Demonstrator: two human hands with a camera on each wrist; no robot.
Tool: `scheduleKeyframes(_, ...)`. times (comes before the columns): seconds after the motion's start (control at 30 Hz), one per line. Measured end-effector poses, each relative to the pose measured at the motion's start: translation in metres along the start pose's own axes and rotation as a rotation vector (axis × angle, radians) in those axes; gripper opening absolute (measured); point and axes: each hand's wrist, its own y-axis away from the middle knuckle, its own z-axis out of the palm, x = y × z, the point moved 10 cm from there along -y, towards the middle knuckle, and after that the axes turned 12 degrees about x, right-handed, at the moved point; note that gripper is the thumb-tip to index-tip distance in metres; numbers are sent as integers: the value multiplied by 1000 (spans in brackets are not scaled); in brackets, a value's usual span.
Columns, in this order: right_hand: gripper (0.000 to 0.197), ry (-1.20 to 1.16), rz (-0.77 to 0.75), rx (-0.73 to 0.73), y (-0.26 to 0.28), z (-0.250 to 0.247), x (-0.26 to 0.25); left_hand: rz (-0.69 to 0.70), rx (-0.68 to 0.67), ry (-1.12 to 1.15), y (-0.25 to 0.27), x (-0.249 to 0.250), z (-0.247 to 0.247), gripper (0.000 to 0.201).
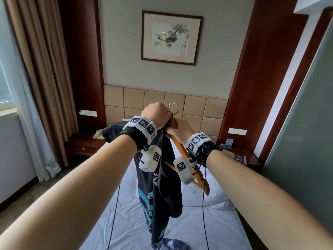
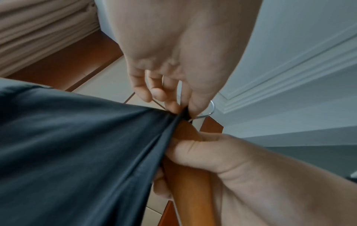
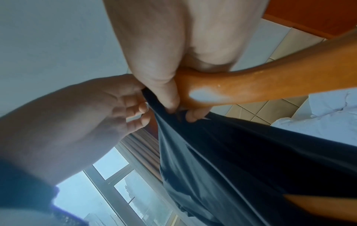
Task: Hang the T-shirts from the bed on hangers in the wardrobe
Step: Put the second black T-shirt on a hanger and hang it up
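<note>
I hold a black T-shirt (image 1: 162, 192) with a blue print up over the bed, together with a wooden hanger (image 1: 185, 156) that has a metal hook (image 1: 173, 107). My left hand (image 1: 156, 112) pinches the shirt's collar (image 2: 183, 113) just below the hook (image 2: 211, 107). My right hand (image 1: 177, 129) grips the hanger's arm (image 3: 241, 88) near its neck, thumb pressed against the black fabric (image 3: 251, 160). The hanger's left arm is hidden inside the shirt (image 2: 77, 145); its right arm (image 2: 189, 188) sticks out bare, pointing down right.
The white-sheeted bed (image 1: 180, 228) lies below, with another dark blue garment (image 1: 175, 244) at its near edge. A padded headboard (image 1: 162, 105), nightstands (image 1: 86, 143) on both sides and curtains (image 1: 41, 69) at left surround it. A green-grey panel (image 1: 306, 123) stands at right.
</note>
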Motion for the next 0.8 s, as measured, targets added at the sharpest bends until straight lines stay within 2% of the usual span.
scheduleKeyframes(0.1, 13, 13, -1, 36, -2, -8, 2, 106, -87, -40, 1, 6, 17, 34)
scheduleKeyframes(0.23, 23, -32, 22, 73, -6, -19, 5, 148, -211, 49, 9, 12, 33, 20)
scheduleKeyframes(0.37, 27, -98, 11, 69, -6, -26, 0, 111, -199, 25, 3, 8, 33, 32)
scheduleKeyframes(0.5, 22, -183, 16, 11, -8, -29, -2, 43, -254, 23, -4, -6, 36, 59)
scheduleKeyframes(0.63, 27, -171, -30, 2, -12, -27, -9, -47, -330, 50, -8, -13, 43, 90)
scheduleKeyframes(0.73, 27, -162, -49, 0, -14, -23, -10, -123, -395, 90, -11, -17, 49, 92)
scheduleKeyframes(0.8, 25, -197, -52, -27, -17, -18, -10, -129, -375, 96, -15, -15, 47, 78)
